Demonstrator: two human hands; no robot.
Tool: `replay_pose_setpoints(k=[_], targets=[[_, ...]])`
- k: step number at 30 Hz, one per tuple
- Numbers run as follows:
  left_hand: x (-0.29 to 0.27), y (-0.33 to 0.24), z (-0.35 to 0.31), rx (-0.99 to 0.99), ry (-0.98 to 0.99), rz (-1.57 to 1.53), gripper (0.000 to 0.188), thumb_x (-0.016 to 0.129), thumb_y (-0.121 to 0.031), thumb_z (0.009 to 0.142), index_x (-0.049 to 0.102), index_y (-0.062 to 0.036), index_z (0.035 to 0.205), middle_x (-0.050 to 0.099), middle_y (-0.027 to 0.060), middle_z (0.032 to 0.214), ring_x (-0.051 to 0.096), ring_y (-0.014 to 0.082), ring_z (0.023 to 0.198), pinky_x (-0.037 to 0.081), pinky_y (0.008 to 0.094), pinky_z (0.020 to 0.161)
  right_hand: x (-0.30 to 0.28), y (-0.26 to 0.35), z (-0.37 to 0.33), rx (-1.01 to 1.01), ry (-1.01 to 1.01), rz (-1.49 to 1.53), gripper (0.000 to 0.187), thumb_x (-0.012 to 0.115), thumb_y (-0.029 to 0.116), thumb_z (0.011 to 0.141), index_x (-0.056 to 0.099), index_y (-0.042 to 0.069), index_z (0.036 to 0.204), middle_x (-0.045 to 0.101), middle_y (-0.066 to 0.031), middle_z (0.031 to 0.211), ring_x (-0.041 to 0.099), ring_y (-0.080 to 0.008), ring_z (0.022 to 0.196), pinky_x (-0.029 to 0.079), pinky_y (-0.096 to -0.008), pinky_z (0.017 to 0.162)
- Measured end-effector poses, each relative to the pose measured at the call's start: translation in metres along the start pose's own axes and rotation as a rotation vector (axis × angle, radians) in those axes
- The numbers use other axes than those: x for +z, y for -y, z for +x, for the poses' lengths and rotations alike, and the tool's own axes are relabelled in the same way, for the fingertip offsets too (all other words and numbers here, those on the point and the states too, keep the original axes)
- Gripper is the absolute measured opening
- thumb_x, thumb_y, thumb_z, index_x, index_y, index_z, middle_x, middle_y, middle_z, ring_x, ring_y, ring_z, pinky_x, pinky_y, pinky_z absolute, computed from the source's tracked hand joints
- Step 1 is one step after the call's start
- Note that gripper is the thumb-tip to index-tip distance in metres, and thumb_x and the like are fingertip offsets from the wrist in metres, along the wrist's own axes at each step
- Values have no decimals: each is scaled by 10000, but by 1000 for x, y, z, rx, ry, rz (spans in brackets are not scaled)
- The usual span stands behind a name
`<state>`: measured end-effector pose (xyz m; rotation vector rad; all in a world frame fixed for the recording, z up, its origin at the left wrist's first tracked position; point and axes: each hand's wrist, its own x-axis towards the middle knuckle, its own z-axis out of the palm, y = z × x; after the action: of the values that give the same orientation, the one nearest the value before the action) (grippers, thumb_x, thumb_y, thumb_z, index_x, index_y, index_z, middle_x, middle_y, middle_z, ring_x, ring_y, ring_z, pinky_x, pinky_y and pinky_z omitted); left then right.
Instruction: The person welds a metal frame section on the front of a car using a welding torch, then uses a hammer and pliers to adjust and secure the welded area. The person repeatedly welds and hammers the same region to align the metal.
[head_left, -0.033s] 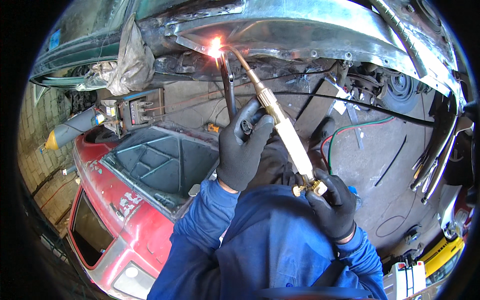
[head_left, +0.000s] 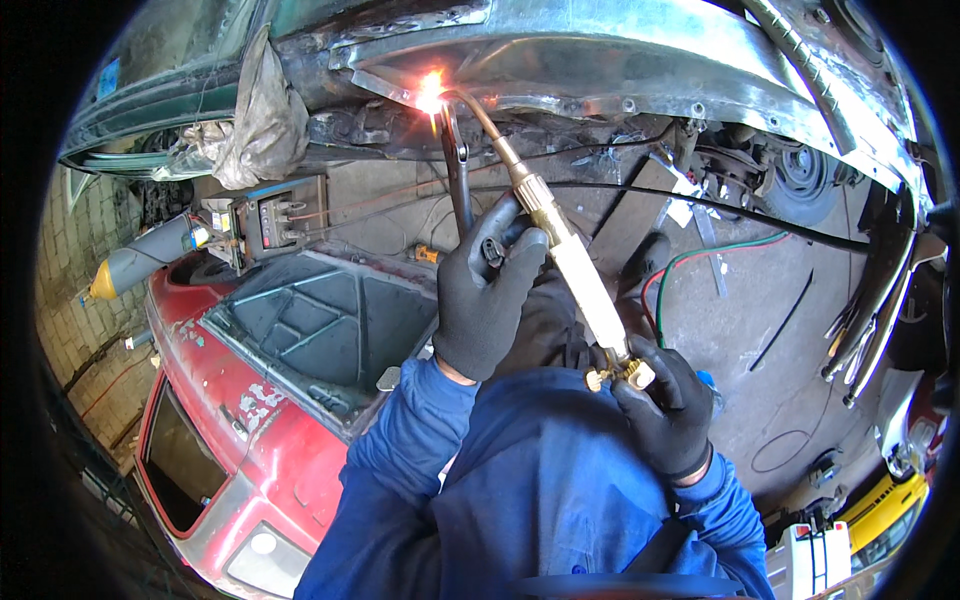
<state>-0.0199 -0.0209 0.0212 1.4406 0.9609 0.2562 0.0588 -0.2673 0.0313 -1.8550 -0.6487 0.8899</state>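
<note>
My left hand (head_left: 490,300), in a black glove, is closed round dark long-handled pliers (head_left: 457,165). The pliers' jaws reach the lower edge of a bare sheet-metal panel (head_left: 580,70), beside a bright glow. Thumb and fingers of that hand lie close against the torch body; whether they press on it I cannot tell. A gas welding torch (head_left: 585,285) with a pale handle and bent copper-coloured neck points its tip at the glowing spot (head_left: 431,95). My right hand (head_left: 670,410), also gloved in black, grips the torch's rear end by its brass valve knobs (head_left: 636,375).
A grey rag (head_left: 262,125) hangs from the green car body. At left stand a red car (head_left: 240,420), a gas cylinder (head_left: 145,260) and a machine (head_left: 265,225). Red and green hoses (head_left: 690,260) curve at right, near a wheel (head_left: 800,190) and a black cable (head_left: 730,208).
</note>
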Motion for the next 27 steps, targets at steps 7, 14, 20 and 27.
replay_pose_setpoints(k=[7,14,20,27], targets=[[0,5,8,28,-1,-15,456,666,-108,1071,591,66,1486,724,27,1149,615,46,971,527,221,820,4,1,10,-38,-19,-15,536,900,122,874,690,-1,1352,767,-198,1182,783,-264,951,611,-356,815],[-1,3,8,22,11,-16,448,653,-98,1077,590,47,1496,722,24,1135,613,42,962,521,218,802,5,7,12,31,-21,53,510,825,20,852,715,0,1350,776,-188,1124,783,-262,971,602,-351,837],[-1,2,7,-12,11,-42,442,651,-96,1080,594,40,1496,712,12,1137,610,41,960,513,214,801,6,5,13,13,-22,57,517,828,24,856,712,-2,1359,774,-181,1120,777,-246,959,599,-344,831],[0,4,9,38,12,-40,446,658,-102,1081,589,53,1493,728,47,1168,647,68,1018,542,238,886,4,5,11,33,10,49,511,862,83,898,685,-12,1368,765,-208,1195,774,-281,1066,602,-371,915]])
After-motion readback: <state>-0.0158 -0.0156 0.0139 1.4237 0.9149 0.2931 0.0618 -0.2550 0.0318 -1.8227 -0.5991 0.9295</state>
